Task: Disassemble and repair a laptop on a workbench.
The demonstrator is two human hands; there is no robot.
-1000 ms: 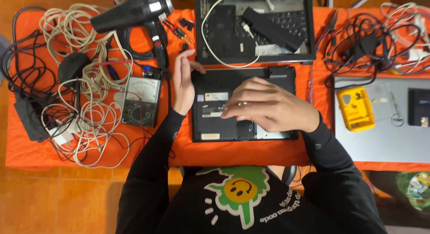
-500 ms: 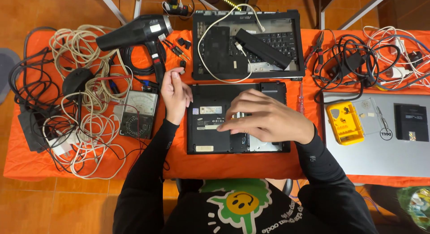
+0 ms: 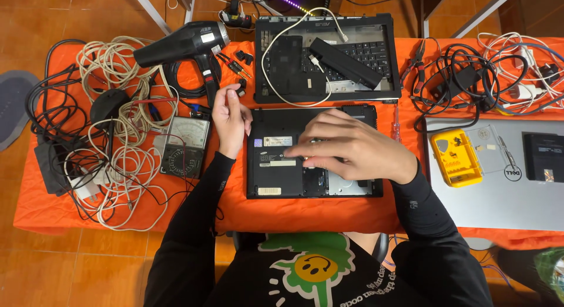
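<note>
- Since half a second ago little has shifted: both hands stay on the upturned black laptop (image 3: 282, 172), and the left hand's fingers have lifted a little toward the heat gun's handle.
- Right hand (image 3: 352, 151) lies flat across the middle of the laptop's underside, fingers spread and pointing left, pressing on the base; its grip is released, closed on nothing that shows.
- Left hand (image 3: 230, 120) rests at the laptop's top left corner, thumb and forefinger pinched together near a small black part; whether that grip holds anything I cannot tell.
- That laptop lies bottom-up at the centre of the orange bench (image 3: 117, 222), right in front of the person.
- Just behind it sits a second laptop (image 3: 364, 45), opened up, with a black battery bar (image 3: 345, 63) and a white cable (image 3: 267, 78) lying across it.
- Left of the hands are a black heat gun (image 3: 182, 44), an analogue meter (image 3: 185, 145) and tangled pale cables (image 3: 111, 66).
- To the right lie a yellow screwdriver-bit case (image 3: 452, 160) on a grey closed laptop (image 3: 493, 195), and more dark cables (image 3: 464, 78).
</note>
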